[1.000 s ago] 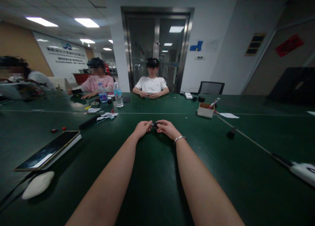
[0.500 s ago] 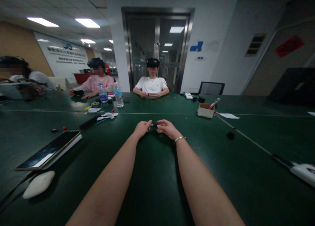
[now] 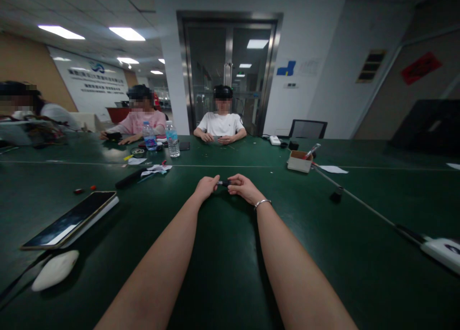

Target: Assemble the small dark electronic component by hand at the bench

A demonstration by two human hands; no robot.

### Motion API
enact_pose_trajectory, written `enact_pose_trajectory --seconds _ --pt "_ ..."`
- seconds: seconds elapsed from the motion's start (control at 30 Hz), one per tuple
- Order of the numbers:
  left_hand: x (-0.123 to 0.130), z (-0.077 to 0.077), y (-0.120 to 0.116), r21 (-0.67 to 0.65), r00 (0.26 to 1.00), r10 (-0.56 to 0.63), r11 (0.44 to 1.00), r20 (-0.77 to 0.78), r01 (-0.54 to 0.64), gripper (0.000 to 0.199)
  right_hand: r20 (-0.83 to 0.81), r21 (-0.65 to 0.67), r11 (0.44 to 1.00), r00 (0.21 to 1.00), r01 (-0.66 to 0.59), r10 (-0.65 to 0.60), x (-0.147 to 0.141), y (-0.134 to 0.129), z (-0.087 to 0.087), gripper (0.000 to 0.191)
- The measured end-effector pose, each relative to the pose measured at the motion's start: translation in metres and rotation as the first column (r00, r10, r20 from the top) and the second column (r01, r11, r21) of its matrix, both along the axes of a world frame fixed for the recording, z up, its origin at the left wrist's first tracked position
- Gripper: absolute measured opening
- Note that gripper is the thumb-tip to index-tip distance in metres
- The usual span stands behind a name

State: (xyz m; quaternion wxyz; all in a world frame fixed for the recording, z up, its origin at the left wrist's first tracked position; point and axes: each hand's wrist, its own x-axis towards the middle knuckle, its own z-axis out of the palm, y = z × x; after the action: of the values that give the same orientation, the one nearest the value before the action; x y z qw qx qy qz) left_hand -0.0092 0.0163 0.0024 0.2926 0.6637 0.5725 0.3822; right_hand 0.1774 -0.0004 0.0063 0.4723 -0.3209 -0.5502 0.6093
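Both my hands meet above the green table [image 3: 230,243], pinching a small dark stick-like piece [image 3: 224,183] between them. My left hand [image 3: 206,188] is closed on its left end, where a short grey section shows. Around the right end, the fingers of my right hand [image 3: 245,188] are closed, with a silver bracelet on that wrist. The piece lies roughly level, and its ends are hidden by my fingers. It is too small for me to tell its kind.
To the left lie a phone [image 3: 72,219] on a white box and a pale, rounded mouse-like object [image 3: 56,270]. Water bottles [image 3: 173,140] stand farther back. On the right are a small box [image 3: 299,163] and a long cable [image 3: 370,205]. Several people sit across the table.
My hands keep their hold on the dark piece, with hardly any movement. Across the table, the hands of the person in white have moved slightly apart.
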Motion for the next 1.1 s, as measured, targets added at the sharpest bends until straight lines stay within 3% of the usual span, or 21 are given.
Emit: enact_pose_trajectory --seconds 0.6,1.1 --pt "0.0031 -0.0009 -0.0062 0.086 1.0 -0.022 0.996 -0.018 0.024 0.059 -0.002 -0.078 0.997 1.0 0.023 -0.024 -0.0023 0.0034 0.0015 0.02" --pt "0.0074 0.002 -0.0088 0.115 0.937 -0.165 0.984 0.309 0.136 0.037 -0.018 -0.098 0.994 0.998 0.055 -0.057 -0.002 0.004 0.0038 0.026"
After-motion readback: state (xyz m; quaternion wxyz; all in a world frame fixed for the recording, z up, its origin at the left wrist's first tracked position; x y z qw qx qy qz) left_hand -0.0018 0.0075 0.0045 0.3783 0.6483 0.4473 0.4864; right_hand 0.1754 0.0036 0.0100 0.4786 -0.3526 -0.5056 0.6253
